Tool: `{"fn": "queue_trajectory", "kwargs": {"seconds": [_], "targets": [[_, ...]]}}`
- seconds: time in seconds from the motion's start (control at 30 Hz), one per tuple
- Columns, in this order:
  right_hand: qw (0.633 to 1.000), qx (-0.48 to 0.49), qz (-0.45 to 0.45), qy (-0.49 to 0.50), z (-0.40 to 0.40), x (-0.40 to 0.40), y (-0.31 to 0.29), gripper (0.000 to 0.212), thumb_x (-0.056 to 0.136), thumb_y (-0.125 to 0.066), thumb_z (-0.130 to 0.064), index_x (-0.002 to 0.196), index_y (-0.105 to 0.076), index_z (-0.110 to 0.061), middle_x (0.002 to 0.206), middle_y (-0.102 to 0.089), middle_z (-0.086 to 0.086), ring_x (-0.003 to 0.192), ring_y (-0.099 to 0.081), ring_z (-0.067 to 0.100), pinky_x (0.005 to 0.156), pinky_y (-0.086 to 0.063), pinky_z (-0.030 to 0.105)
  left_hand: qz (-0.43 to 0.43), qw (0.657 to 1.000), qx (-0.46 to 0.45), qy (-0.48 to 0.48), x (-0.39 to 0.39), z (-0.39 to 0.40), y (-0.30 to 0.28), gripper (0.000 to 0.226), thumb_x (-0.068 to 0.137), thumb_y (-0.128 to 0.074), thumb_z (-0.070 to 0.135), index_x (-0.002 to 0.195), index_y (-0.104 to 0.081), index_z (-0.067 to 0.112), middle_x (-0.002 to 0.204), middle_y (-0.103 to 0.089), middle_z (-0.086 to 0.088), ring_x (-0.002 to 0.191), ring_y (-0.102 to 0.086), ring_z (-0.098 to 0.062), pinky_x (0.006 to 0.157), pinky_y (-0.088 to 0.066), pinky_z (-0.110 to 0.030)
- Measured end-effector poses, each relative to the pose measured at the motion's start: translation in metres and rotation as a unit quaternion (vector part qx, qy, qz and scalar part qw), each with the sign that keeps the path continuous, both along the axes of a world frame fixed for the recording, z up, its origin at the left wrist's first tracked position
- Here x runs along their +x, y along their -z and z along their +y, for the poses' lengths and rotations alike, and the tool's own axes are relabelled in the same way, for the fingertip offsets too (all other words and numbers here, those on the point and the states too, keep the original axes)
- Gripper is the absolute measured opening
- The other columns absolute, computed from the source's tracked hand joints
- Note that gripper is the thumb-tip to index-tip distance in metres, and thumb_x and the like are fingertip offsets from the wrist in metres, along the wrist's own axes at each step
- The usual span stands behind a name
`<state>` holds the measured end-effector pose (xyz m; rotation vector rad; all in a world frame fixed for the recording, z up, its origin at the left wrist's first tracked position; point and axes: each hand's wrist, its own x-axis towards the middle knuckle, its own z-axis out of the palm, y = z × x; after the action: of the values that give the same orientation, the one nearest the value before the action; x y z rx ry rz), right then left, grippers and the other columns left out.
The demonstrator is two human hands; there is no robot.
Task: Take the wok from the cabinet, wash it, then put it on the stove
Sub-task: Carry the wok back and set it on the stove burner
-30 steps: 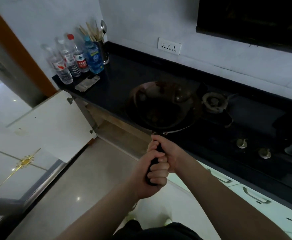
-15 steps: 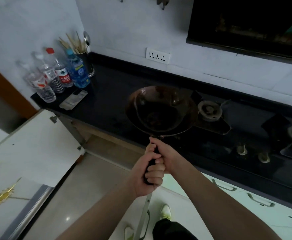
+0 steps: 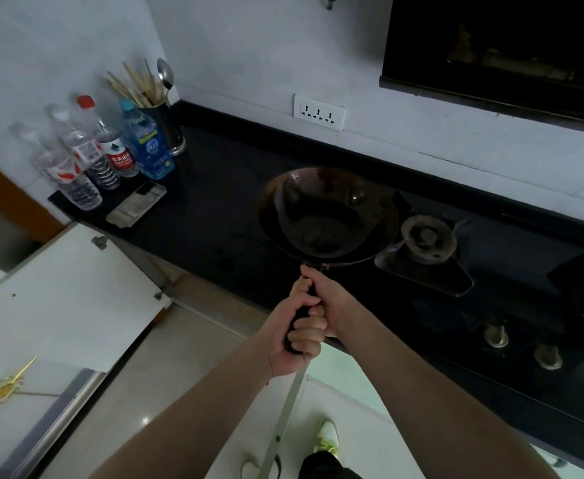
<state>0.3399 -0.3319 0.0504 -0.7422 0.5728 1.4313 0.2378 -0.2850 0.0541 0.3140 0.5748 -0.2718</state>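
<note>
Your left grip [image 3: 295,335] and right grip [image 3: 328,299] both clench the wok [image 3: 328,216] handle, holding it above the dark table [image 3: 214,216]. A burner [image 3: 428,238] sits at its 3 o'clock, bottles [image 3: 110,150] at 10 o'clock, an open cabinet door [image 3: 58,299] at 8 o'clock.

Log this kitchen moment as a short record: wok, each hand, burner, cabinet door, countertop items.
wok: dark wok held in the air over the black countertop, just left of the burner
left hand: left hand grips the lower part of the wok handle
right hand: right hand grips the handle nearer the bowl
burner: gas burner bare, nothing on it
cabinet door: white cabinet door swung open
countertop items: four plastic bottles, utensil holder
</note>
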Motion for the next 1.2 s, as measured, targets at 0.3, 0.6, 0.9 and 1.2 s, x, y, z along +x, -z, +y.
{"fn": "queue_trajectory", "kwargs": {"seconds": [0.3, 0.6, 0.9, 1.2], "targets": [[0.998, -0.024, -0.028, -0.044, 0.004, 0.029, 0.012, 0.043, 0.096, -0.053, -0.038, 0.059, -0.045, -0.016, 0.05, -0.047, -0.006, 0.039, -0.045, 0.006, 0.039, -0.041, 0.016, -0.004, 1.0, -0.01, -0.008, 0.026, 0.003, 0.015, 0.027, 0.085, -0.056, 0.022, 0.061, -0.046, 0.014, 0.038, -0.032, 0.005, 0.024, -0.029, -0.005, 0.026, -0.018, -0.013], [0.993, -0.036, -0.058, -0.098, 0.013, 0.046, 0.032, 0.046, 0.093, -0.056, -0.042, 0.053, -0.051, -0.018, 0.053, -0.046, -0.01, 0.049, -0.034, 0.003, 0.057, -0.019, 0.015, 0.011, 1.0, 0.006, 0.001, 0.036, 0.01, 0.022, 0.028, 0.088, -0.055, 0.025, 0.064, -0.047, 0.014, 0.04, -0.033, 0.005, 0.026, -0.03, -0.005, 0.029, -0.016, -0.014], [0.994, -0.019, -0.033, -0.098, 0.027, 0.054, 0.042, 0.036, 0.09, -0.063, -0.04, 0.066, -0.052, -0.014, 0.061, -0.05, -0.005, 0.054, -0.05, 0.008, 0.061, -0.046, 0.019, 0.098, 0.982, 0.136, 0.085, 0.036, 0.035, 0.025, 0.026, 0.087, -0.057, 0.033, 0.072, -0.053, 0.012, 0.053, -0.041, 0.004, 0.037, -0.038, -0.007, 0.035, -0.033, -0.017], [0.975, -0.046, -0.164, -0.143, 0.05, 0.046, 0.05, 0.038, 0.094, -0.055, -0.046, 0.086, -0.058, -0.009, 0.083, -0.062, 0.004, 0.079, -0.062, 0.018, 0.078, -0.05, 0.032, 0.187, 0.914, 0.354, 0.071, 0.032, 0.059, 0.017, 0.025, 0.091, -0.063, 0.031, 0.093, -0.06, 0.007, 0.066, -0.056, -0.003, 0.047, -0.049, -0.01, 0.041, -0.038, -0.02]]}}
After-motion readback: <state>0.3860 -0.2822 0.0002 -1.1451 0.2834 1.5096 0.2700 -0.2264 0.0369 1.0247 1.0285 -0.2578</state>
